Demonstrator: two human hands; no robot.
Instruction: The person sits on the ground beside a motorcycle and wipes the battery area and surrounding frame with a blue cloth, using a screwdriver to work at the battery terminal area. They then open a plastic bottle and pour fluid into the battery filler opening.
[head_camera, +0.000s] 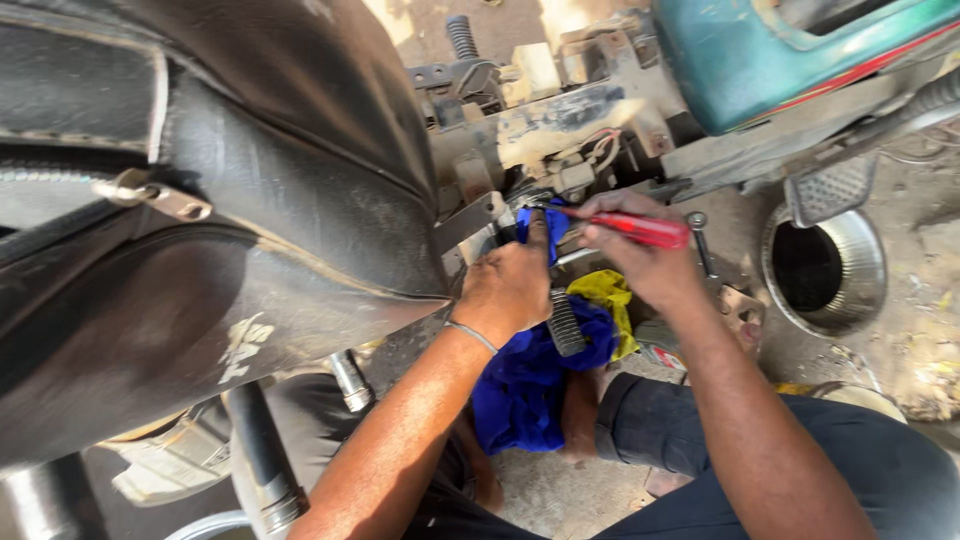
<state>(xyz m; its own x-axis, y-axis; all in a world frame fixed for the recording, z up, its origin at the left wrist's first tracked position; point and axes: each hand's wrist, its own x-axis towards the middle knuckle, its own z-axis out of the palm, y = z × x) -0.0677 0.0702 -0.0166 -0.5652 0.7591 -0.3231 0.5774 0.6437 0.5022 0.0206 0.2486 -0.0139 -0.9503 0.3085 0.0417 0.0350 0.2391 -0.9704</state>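
Hands (580, 262) around red-handled screwdriver (640, 229)

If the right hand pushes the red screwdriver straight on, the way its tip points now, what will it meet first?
The right hand holds the red-handled screwdriver pointing left. Its tip would probably first meet the grimy metal part under the frame, just above the left hand's fingers and the blue cloth. Depth is unclear.

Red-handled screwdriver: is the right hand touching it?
Touching. The head view shows the right hand wrapped around the red-handled screwdriver, fingers closed over its handle with no gap.
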